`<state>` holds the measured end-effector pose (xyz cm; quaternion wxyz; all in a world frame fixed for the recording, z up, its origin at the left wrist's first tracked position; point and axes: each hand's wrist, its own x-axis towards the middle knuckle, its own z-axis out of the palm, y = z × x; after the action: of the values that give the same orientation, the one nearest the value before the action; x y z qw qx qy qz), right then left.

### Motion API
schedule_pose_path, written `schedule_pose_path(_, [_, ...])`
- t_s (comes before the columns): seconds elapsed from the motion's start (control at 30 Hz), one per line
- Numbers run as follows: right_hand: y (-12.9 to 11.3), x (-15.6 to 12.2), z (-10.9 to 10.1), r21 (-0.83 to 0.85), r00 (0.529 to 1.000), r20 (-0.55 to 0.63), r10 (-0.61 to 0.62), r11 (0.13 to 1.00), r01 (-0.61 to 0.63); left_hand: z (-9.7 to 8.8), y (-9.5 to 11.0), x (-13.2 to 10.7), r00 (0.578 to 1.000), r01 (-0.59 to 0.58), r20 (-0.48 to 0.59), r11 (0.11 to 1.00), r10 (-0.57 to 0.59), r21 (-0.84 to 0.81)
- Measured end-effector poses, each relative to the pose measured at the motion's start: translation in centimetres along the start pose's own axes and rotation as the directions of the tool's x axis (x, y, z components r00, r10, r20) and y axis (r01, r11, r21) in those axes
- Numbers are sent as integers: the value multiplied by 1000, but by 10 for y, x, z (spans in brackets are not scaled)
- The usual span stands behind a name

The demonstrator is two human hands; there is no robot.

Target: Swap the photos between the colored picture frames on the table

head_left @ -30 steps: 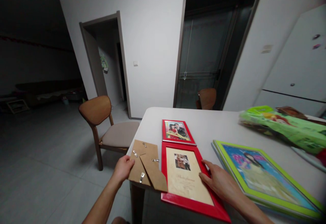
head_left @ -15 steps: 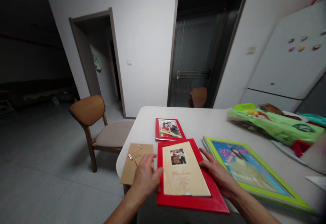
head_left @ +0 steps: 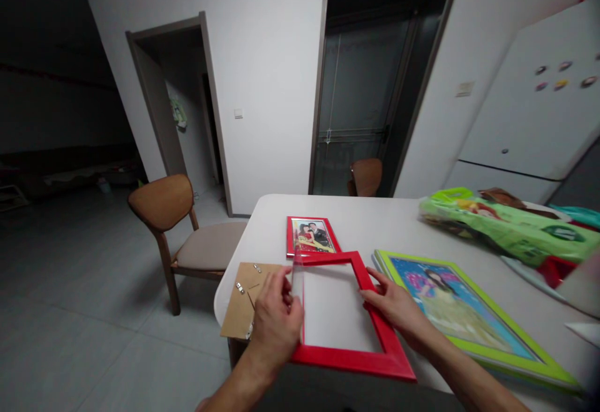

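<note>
A red picture frame (head_left: 356, 365) lies tilted over the near edge of the table, and through its opening a pale surface shows. My right hand (head_left: 394, 302) grips the frame's right side, thumb on top. At the left side, my left hand (head_left: 279, 312) pinches a thin clear sheet (head_left: 298, 274) standing nearly edge-on; whether the cream paper insert is with it I cannot tell. Beneath my left hand is a brown backing board (head_left: 237, 312) with metal clips. A smaller red frame (head_left: 312, 237) with a couple's photo lies just beyond.
On the right lies a green-framed picture (head_left: 459, 312) on top of a stack. Behind it is a green plastic package (head_left: 510, 224) on the white table (head_left: 375, 218). A wooden chair (head_left: 206, 246) stands at the table's left side.
The cream insert with its small photo has left the frame's opening. My left hand has closed and lifted a clear sheet at the left side; my right hand has tightened on the frame.
</note>
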<state>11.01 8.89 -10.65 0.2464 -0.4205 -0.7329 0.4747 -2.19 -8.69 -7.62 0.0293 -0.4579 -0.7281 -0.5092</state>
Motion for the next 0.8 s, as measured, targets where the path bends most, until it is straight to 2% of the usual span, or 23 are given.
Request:
schedule_pose_path(0.1, [11, 7, -1, -347, 997, -25, -72, 936, 59, -16, -35, -4, 977, 204, -44, 977, -207, -66])
schedule_pose_path(0.23, [24, 10, 3, -601, 984, -14, -178, 788, 134, -22, -76, -17, 948, 319, 22, 944, -318, -89])
schedule_pose_path(0.33, [30, 9, 8, -696, 967, 17, -256, 691, 195, -23, -86, -23, 948, 308, 71, 951, -309, 31])
schedule_pose_path(0.47, [32, 9, 9, -763, 960, 48, -277, 609, 214, -26, -81, -24, 956, 234, 128, 949, -265, 213])
schedule_pose_path(0.57, [31, 9, 9, -765, 959, 58, -276, 605, 220, -27, -78, -25, 961, 171, 154, 933, -228, 316])
schedule_pose_path(0.67, [26, 7, 12, -740, 936, 32, -350, 621, 258, -27, -78, -26, 964, 127, 171, 914, -206, 386])
schedule_pose_path(0.73, [21, 4, 17, -666, 920, 11, -392, 683, 299, -27, -78, -26, 963, 114, 180, 908, -201, 403])
schedule_pose_path(0.8, [14, -1, 27, -496, 933, 10, -359, 808, 317, -28, -77, -26, 964, 107, 179, 902, -197, 418])
